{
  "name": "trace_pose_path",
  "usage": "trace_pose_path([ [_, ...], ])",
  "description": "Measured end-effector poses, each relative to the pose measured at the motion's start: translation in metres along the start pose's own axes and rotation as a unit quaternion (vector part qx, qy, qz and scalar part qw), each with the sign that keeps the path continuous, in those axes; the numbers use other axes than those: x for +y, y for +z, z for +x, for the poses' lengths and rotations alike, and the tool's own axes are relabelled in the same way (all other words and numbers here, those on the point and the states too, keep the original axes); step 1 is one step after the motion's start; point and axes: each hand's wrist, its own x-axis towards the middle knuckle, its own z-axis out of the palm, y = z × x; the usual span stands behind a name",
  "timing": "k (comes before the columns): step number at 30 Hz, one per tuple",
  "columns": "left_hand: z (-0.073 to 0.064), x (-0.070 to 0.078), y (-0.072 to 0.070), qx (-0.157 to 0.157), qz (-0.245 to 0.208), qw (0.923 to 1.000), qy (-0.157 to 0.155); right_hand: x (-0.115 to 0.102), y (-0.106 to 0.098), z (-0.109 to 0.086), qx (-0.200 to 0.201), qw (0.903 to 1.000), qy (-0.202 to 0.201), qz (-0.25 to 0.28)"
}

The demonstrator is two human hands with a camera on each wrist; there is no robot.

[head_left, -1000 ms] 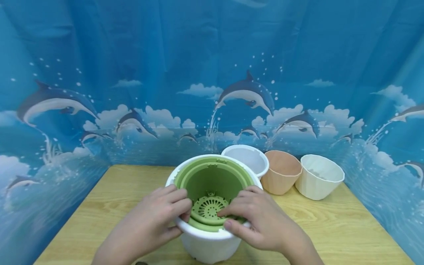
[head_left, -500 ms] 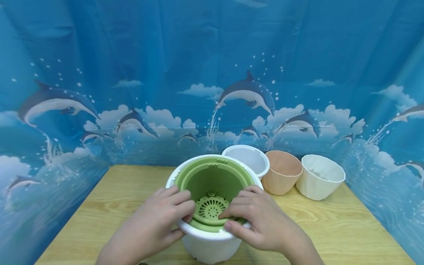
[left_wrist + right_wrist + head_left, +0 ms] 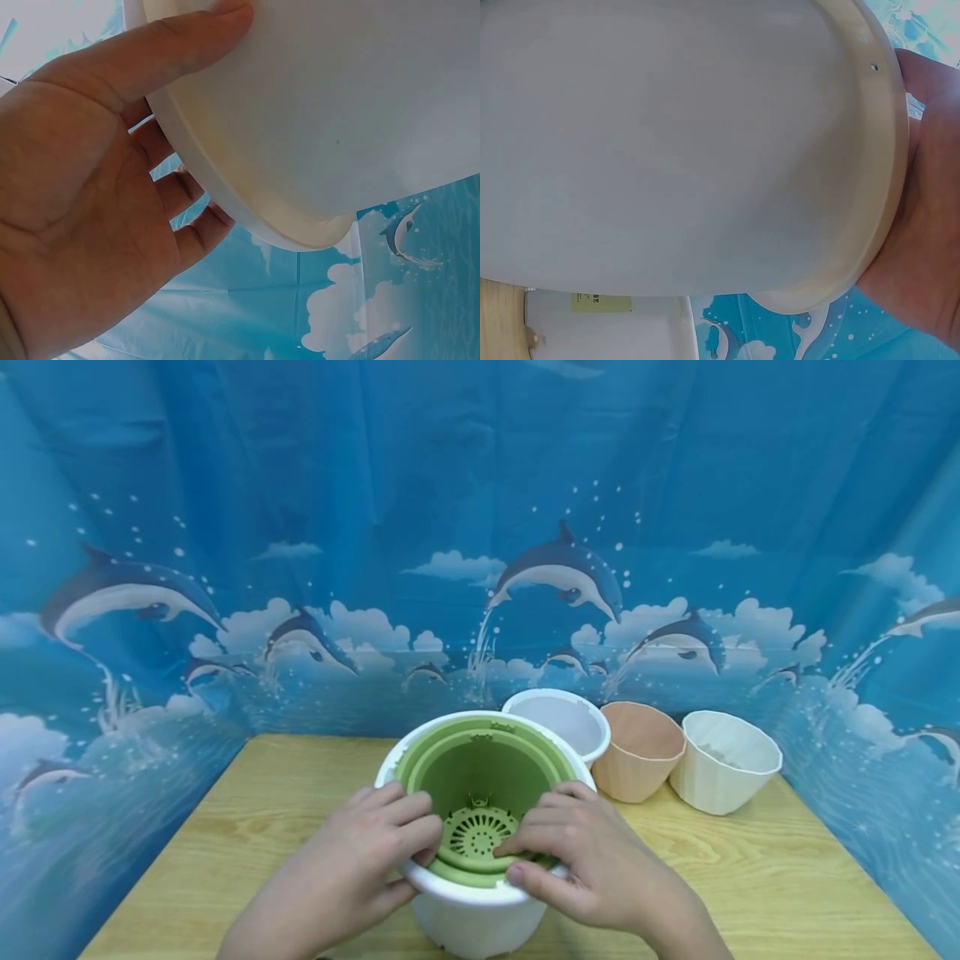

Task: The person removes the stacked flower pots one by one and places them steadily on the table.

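A large white plastic flower pot (image 3: 480,922) stands upright at the front middle of the table, its open top tilted into the head view. Inside it sit nested green plastic liners (image 3: 483,768), with a slotted base at the bottom. My left hand (image 3: 375,847) grips the near left of the rim, fingers curled over the edge and thumb (image 3: 187,45) against the outer wall. On the near right, my right hand (image 3: 588,852) holds the rim, fingers reaching inside over the green edge and thumb in front. The inner fingertips are partly hidden.
Behind to the right, a white round pot (image 3: 558,727), a peach pot (image 3: 633,777) and a cream faceted pot (image 3: 712,789) stand in a row on the wooden table (image 3: 300,785). A blue dolphin-print curtain (image 3: 450,510) surrounds the table's back and sides.
My left hand has shifted slightly right along the rim since the earliest frame, its fingers now further over the green liners. My right hand and the pots stay as they were.
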Motion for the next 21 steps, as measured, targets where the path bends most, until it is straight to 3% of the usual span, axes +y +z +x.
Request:
trace_pose_path([
  [4,-0.0006,0.0002,-0.0003,-0.003,-0.003,1.0000,-0.003,-0.0009,-0.0003,-0.0003,0.006,0.9999,0.004,0.012],
  [13,-0.0005,0.0005,-0.0006,-0.010,-0.005,0.9999,-0.007,-0.0067,0.0019,0.0028,0.055,0.9958,0.061,0.040],
  [21,0.0013,0.0005,-0.0006,-0.004,-0.003,1.0000,-0.004,-0.0060,0.0032,0.0036,0.088,0.9945,0.031,0.047],
])
